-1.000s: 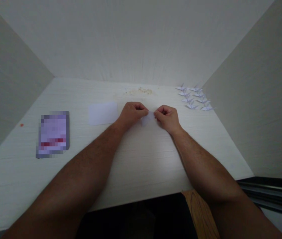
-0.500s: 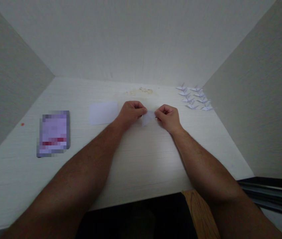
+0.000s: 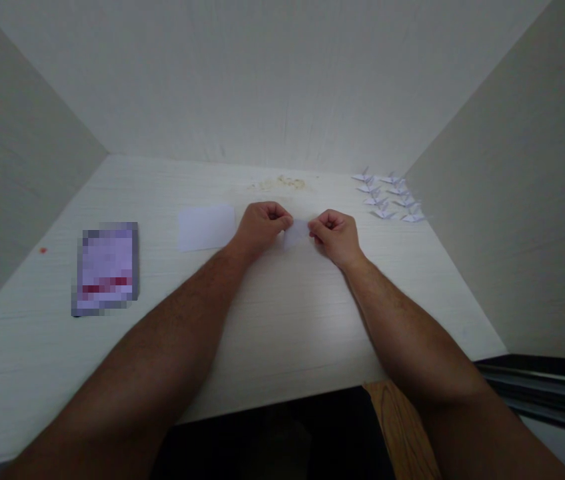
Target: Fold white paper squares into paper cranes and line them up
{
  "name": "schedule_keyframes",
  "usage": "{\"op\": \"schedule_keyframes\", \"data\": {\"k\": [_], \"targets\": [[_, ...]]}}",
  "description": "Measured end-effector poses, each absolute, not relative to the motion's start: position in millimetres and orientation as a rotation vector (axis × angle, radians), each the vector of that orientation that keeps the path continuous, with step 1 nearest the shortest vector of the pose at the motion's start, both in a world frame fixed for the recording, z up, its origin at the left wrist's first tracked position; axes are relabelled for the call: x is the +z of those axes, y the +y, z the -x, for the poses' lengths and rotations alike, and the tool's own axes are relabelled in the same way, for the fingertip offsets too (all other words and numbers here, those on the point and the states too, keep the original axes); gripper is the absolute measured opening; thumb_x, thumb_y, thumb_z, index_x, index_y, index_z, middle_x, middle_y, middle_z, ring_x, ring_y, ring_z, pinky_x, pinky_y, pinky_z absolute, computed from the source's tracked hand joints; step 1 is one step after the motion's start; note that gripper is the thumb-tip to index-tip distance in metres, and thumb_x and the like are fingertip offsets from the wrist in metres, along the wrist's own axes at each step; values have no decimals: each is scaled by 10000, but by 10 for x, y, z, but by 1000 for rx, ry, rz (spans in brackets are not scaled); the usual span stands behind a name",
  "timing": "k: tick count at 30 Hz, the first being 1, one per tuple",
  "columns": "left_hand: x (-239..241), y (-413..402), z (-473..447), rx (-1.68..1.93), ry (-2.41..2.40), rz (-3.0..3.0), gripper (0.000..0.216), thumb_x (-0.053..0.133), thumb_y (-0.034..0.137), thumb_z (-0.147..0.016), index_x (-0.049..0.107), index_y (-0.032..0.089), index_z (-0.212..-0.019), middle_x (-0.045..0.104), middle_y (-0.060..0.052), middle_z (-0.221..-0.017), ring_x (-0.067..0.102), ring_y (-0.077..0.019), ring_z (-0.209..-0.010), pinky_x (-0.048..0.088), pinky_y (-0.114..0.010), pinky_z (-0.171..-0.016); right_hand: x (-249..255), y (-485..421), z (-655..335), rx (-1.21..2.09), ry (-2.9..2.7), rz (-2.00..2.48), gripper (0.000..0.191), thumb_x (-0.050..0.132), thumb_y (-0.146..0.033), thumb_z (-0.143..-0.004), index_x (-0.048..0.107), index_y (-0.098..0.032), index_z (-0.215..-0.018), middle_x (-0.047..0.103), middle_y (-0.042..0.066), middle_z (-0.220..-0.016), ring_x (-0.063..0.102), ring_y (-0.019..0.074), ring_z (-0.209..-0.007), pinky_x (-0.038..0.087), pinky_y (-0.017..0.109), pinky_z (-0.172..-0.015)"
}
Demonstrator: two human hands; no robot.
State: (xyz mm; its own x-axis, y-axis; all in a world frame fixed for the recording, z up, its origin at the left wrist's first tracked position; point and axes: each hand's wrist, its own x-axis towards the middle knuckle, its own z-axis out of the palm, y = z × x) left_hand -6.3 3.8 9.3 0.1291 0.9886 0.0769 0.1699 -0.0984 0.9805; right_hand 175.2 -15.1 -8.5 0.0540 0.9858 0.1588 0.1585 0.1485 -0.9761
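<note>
Between my two hands, at the middle of the table, is a small piece of white paper [image 3: 296, 233]. My left hand [image 3: 265, 225] pinches its left side between thumb and fingers. On the opposite side, my right hand [image 3: 333, 232] is closed in a pinch at the paper's upper right. The fingers hide parts of both edges, and the folds in it are too faint to make out. A flat stack or sheet of white paper [image 3: 206, 227] lies just left of my left hand.
Several folded white paper cranes [image 3: 382, 200] stand in two columns at the back right. A blurred purple-and-white item [image 3: 106, 267] lies on the left. Brownish stains [image 3: 290, 181] mark the table near the back wall. Walls rise on three sides.
Both hands keep their pinch in nearly the same place. The visible part of the paper has changed shape slightly, its lower left corner looking less pointed.
</note>
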Motion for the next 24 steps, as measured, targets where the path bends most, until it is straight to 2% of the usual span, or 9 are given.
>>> {"op": "schedule_keyframes", "data": {"k": [8, 17, 24], "targets": [[89, 33, 43, 1096, 1273, -1551, 130, 686, 276, -690, 648, 158, -651, 559, 25, -549, 435, -89, -526, 335, -218, -497, -111, -127, -1754, 983, -1339, 1274, 261, 702, -402, -705, 555, -204, -619, 597, -26, -517, 434, 74, -412, 329, 217, -421], [89, 27, 12, 1072, 1228, -1603, 98, 652, 254, -672, 644, 156, -678, 574, 26, -595, 456, -89, -553, 345, -218, -521, -122, -119, -1757, 912, -1360, 1293, 192, 671, -319, -682, 541, -206, -597, 529, -57, -516, 385, 72, -456, 284, 217, -449], [61, 19, 7, 966, 1148, -1660, 210, 712, 350, -667, 649, 151, -684, 603, 7, -615, 487, -98, -568, 363, -223, -530, -79, -153, -1723, 849, -1524, 1280, 143, 656, -316, -712, 620, -192, -650, 567, -40, -579, 448, 94, -543, 333, 238, -517]]}}
